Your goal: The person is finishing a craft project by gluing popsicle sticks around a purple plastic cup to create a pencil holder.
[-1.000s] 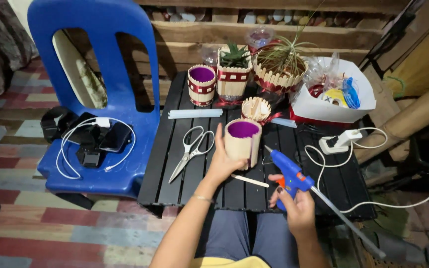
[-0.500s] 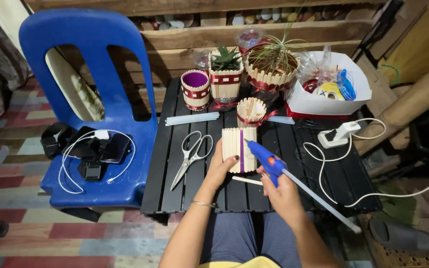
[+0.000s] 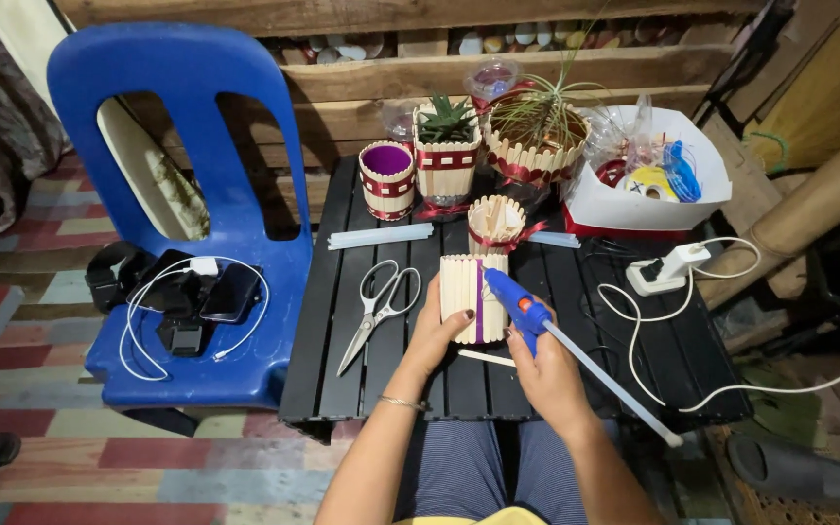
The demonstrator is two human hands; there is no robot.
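My left hand grips a small pot clad in pale craft sticks, with a purple strip showing between the sticks; the pot lies on its side over the black slatted table. My right hand holds a blue glue gun, its nozzle against the pot's side. A clear glue stick projects from the gun's back toward the lower right. A loose craft stick lies under my hands. Scissors rest just left of the pot.
Finished stick pots and plants stand at the table's back, with glue sticks in front. A white box of supplies sits back right beside a plug and cable. A blue chair holds devices.
The pot has been tipped from upright onto its side. My right hand has brought the glue gun up from beside the pot until its nozzle meets the sticks.
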